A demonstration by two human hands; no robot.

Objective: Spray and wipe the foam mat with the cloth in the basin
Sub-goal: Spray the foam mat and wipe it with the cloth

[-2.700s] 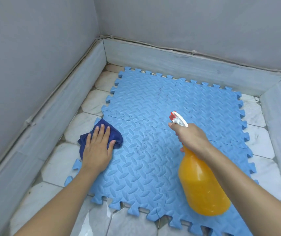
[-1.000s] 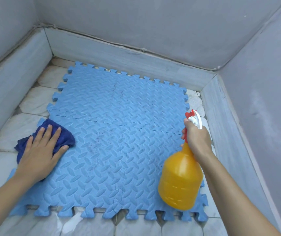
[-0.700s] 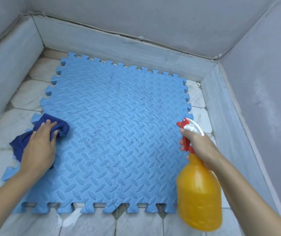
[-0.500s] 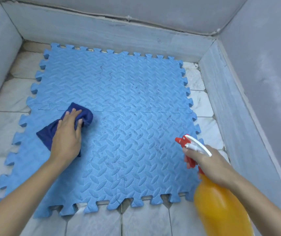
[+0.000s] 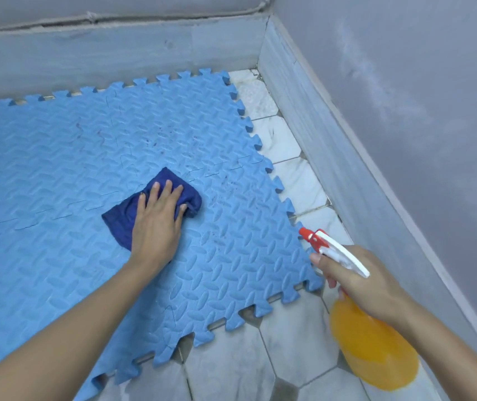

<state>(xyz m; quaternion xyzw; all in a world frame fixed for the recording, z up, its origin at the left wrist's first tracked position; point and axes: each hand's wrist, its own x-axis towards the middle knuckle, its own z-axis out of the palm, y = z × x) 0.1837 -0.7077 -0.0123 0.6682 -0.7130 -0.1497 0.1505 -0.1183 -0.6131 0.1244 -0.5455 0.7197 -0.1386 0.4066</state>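
Here, from left to right:
Foam mat: light blue, made of interlocking pieces with a raised oval pattern and toothed edges; it lies flat on the floor and fills the left and middle of the view, with faint dark specks near its centre.
Cloth: dark blue, crumpled, lying on the mat right of centre.
Left hand: palm down, fingers spread, pressing flat on top of the cloth.
Floor: pale marble-look tiles, bare along the mat's near and right edges.
Spray bottle: orange body with a white and red trigger head, held up above the floor just beyond the mat's right corner, nozzle pointing left toward the mat.
Right hand: wrapped tightly around the bottle's neck, forefinger by the trigger.
Basin wall: grey, rising on the far side and the right.
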